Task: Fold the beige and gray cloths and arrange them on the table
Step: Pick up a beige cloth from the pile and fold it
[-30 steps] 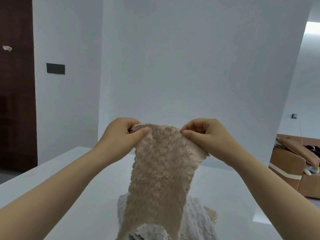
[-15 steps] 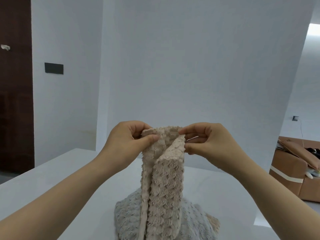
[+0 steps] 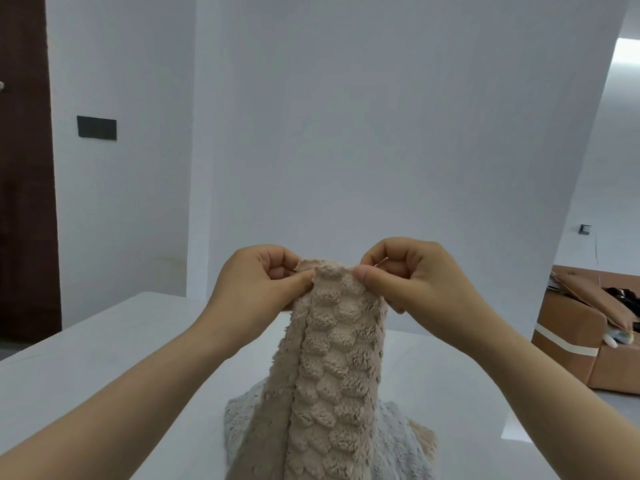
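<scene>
A fluffy beige cloth (image 3: 332,375) hangs in the air above the white table (image 3: 104,368), doubled lengthwise into a narrow strip. My left hand (image 3: 256,289) pinches its top left corner between thumb and fingers. My right hand (image 3: 408,282) pinches the top right corner, close beside the left hand. Beneath the hanging strip, a gray cloth (image 3: 394,441) lies crumpled on the table, partly hidden. A bit of another beige cloth (image 3: 424,434) peeks out at the right edge of the gray one.
A white wall (image 3: 346,133) rises just behind the table's far edge. A brown sofa (image 3: 588,334) with clutter on it stands off to the right, beyond the table. A dark wooden door (image 3: 24,168) is at the far left.
The hands came together from a spread hold, doubling the beige cloth into a narrow strip. Since half a second ago they parted slightly, and the strip hangs a little wider.
</scene>
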